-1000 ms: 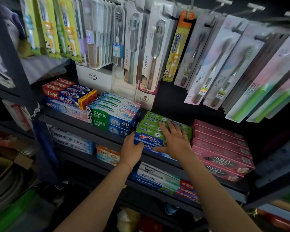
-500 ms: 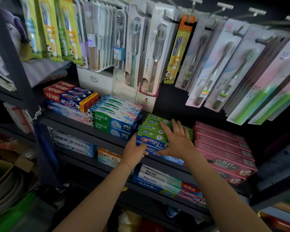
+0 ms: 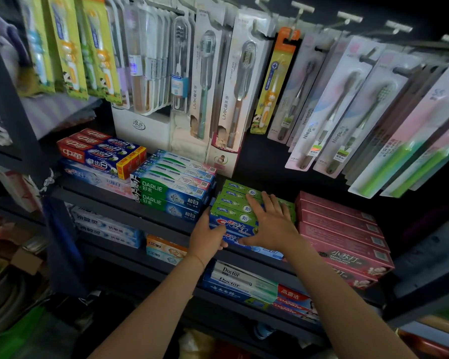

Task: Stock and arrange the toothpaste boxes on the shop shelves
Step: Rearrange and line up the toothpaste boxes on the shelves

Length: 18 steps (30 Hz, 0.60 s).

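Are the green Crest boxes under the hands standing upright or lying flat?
Lying flat: the green Crest boxes are stacked on their broad faces, right hand resting flat on top.

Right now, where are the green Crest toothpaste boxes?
In the head view, the green Crest boxes sit mid-shelf between the Darlie boxes and the pink boxes, with the left hand and right hand on the stack.

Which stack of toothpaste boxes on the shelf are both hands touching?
The green and blue Crest stack, between the Darlie boxes and the pink boxes; left hand, right hand.
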Tool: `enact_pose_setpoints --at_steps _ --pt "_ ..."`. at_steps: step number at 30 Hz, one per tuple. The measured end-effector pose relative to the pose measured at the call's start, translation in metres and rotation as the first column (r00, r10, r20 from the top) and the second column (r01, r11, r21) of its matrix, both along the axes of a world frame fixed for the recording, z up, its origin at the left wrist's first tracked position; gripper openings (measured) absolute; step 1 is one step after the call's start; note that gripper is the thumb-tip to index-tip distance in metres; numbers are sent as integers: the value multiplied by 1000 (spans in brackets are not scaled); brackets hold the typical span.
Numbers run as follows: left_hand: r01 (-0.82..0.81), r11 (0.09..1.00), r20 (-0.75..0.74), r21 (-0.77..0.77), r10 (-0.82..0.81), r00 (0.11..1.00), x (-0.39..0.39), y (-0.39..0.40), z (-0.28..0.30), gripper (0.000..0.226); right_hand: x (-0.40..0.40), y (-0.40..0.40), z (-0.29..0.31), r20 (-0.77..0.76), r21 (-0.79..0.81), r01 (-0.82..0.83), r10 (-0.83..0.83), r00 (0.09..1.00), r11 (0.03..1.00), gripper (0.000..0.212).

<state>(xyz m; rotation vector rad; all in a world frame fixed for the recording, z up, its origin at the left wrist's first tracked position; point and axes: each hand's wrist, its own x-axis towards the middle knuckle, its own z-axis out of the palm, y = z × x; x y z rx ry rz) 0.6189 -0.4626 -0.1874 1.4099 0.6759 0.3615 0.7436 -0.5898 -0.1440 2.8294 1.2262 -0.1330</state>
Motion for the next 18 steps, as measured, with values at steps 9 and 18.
enact_pose_setpoints --at_steps 9,18 --pt "9 1000 -27 -25 -10 1000 1 6 0 44 0 -1 1 -2 -8 1 -1 1000 1000 122" --pt "-1 873 11 488 -5 1000 -24 -1 7 55 1 -4 3 -54 28 19 -17 998 999 128"
